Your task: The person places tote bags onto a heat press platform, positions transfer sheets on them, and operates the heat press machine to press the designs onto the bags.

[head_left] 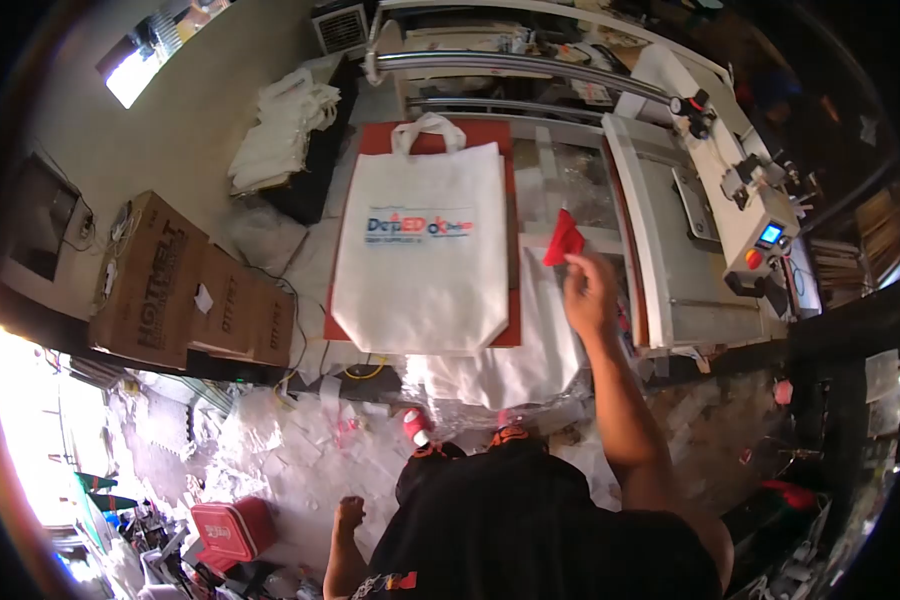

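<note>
While the white tote bag lies flat, the right hand's grip pinches red cloth

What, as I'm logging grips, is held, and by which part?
The right hand pinches the red piece at its lower edge; nothing shows in the left hand.

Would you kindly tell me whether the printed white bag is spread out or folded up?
Spread out: the white bag lies broad and flat over the red pad, its printed side facing up.
</note>
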Tool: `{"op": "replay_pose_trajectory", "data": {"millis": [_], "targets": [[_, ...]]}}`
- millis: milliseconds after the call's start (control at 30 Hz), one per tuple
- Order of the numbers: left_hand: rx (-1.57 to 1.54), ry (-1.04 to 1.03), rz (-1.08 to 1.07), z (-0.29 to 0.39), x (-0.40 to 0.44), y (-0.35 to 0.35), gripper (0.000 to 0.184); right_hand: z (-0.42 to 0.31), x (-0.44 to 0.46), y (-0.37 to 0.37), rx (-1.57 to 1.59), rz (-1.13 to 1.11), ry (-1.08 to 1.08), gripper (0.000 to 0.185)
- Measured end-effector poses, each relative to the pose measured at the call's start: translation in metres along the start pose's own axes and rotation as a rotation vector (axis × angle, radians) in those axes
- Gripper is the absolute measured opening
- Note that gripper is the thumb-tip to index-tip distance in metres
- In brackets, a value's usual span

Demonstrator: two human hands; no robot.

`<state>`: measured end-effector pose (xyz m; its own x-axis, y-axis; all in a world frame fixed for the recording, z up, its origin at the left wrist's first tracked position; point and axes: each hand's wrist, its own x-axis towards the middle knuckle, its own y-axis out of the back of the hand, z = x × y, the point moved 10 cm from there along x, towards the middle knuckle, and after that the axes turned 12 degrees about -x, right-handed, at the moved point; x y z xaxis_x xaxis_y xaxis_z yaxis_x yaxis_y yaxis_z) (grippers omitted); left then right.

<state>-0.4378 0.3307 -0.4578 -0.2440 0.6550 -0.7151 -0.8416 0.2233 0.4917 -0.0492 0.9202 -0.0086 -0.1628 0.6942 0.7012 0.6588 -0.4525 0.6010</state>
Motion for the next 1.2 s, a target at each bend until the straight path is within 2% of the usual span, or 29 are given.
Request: {"op": "replay_pose_trajectory", "data": {"millis": [33, 100, 167, 200, 300, 333, 433, 467, 500, 567, 600, 667, 700, 733, 767, 800, 833, 867, 900, 933, 967, 1000, 1033, 1067, 1100, 1167, 1200], "targets": [[-0.3, 0.014, 0.202, -0.048, 0.03, 0.024, 0.017, -0.004, 0.001, -0.05, 0.028, -0.117, -0.025, 0.019], [-0.682, 0.302, 0.367, -0.01, 0.015, 0.092, 0.021, -0.032, 0.016, -0.119, -0.001, -0.158, 0.011, 0.019], [-0.716, 0.232, 0.402, -0.006, 0.023, 0.137, 0.023, -0.036, 0.027, -0.182, 0.011, -0.176, 0.037, 0.021], [-0.751, 0.169, 0.444, -0.002, 0.023, 0.157, 0.026, -0.022, 0.03, -0.218, -0.085, -0.228, -0.015, 0.023], [-0.69, 0.204, 0.446, -0.019, 0.016, 0.182, 0.028, -0.01, 0.047, -0.269, -0.305, -0.358, -0.103, 0.029], [-0.638, 0.224, 0.423, -0.03, 0.013, 0.183, 0.029, -0.003, 0.045, -0.279, -0.425, -0.43, -0.149, 0.032], [-0.638, 0.3, 0.381, -0.085, 0.002, 0.165, 0.029, 0.001, 0.05, -0.284, -0.376, -0.445, -0.25, 0.025], [-0.558, 0.318, 0.271, -0.109, 0.004, 0.152, 0.028, 0.0, 0.053, -0.285, -0.35, -0.435, -0.275, 0.018], [-0.559, 0.322, 0.271, -0.127, 0.001, 0.142, 0.028, -0.003, 0.052, -0.285, -0.349, -0.439, -0.274, 0.018], [-0.682, 0.54, 0.185, -0.165, -0.011, 0.116, 0.024, -0.006, 0.053, -0.279, -0.331, -0.378, -0.319, 0.013], [-0.681, 0.538, 0.186, -0.165, -0.012, 0.118, 0.024, -0.033, 0.052, -0.268, -0.437, -0.247, -0.246, 0.008], [-0.787, 0.534, 0.161, -0.157, -0.014, 0.113, 0.025, -0.122, 0.021, -0.237, -0.332, -0.15, 0.023, 0.005], [-0.839, 0.533, 0.147, -0.154, -0.015, 0.112, 0.025, -0.151, -0.006, -0.237, -0.216, -0.286, 0.038, 0.011], [-0.76, 0.516, 0.124, -0.155, -0.004, 0.112, 0.024, -0.181, -0.038, -0.235, 0.024, -0.505, 0.071, 0.013], [-0.755, 0.517, 0.123, -0.158, 0.008, 0.112, 0.024, -0.215, -0.072, -0.221, 0.348, -0.622, 0.096, 0.012], [-0.7, 0.493, 0.105, -0.158, 0.022, 0.113, 0.023, -0.243, -0.109, -0.209, 0.624, -0.971, 0.082, 0.01], [-0.642, 0.468, 0.085, -0.155, 0.036, 0.117, 0.022, -0.239, -0.159, -0.202, 0.741, -1.236, -0.202, 0.013], [-0.631, 0.466, 0.08, -0.149, 0.05, 0.121, 0.022, -0.234, -0.182, -0.186, 0.677, -1.371, -0.27, 0.016], [-0.628, 0.363, 0.108, -0.133, 0.071, 0.133, 0.02, -0.176, -0.248, -0.178, 0.653, -1.319, -0.34, 0.014], [-0.634, 0.264, 0.134, -0.116, 0.087, 0.141, 0.018, -0.125, -0.288, -0.167, 0.561, -1.33, -0.48, 0.02], [-0.635, 0.168, 0.152, -0.098, 0.097, 0.149, 0.019, -0.071, -0.322, -0.149, 0.469, -1.246, -0.656, 0.029], [-0.61, 0.174, 0.129, -0.089, 0.102, 0.151, 0.019, -0.006, -0.367, -0.112, 0.36, -1.302, -0.913, 0.03], [-0.513, 0.038, 0.146, -0.065, 0.105, 0.161, 0.019, 0.091, -0.439, -0.089, 0.13, -1.29, -0.666, 0.033], [-0.417, -0.101, 0.15, -0.039, 0.105, 0.167, 0.02, 0.214, -0.54, -0.032, -0.38, -1.365, -0.774, 0.026], [-0.392, -0.099, 0.11, -0.028, 0.103, 0.164, 0.02, 0.199, -0.531, -0.006, -0.738, -1.715, 0.08, 0.027], [-0.734, 0.187, 0.103, -0.032, 0.091, 0.152, 0.023, 0.28, -0.528, 0.122, -0.939, -0.982, -1.067, 0.026], [-0.718, 0.221, 0.042, -0.036, 0.091, 0.141, 0.025, 0.264, -0.496, 0.136, -0.905, -0.771, -1.112, 0.028]]}}
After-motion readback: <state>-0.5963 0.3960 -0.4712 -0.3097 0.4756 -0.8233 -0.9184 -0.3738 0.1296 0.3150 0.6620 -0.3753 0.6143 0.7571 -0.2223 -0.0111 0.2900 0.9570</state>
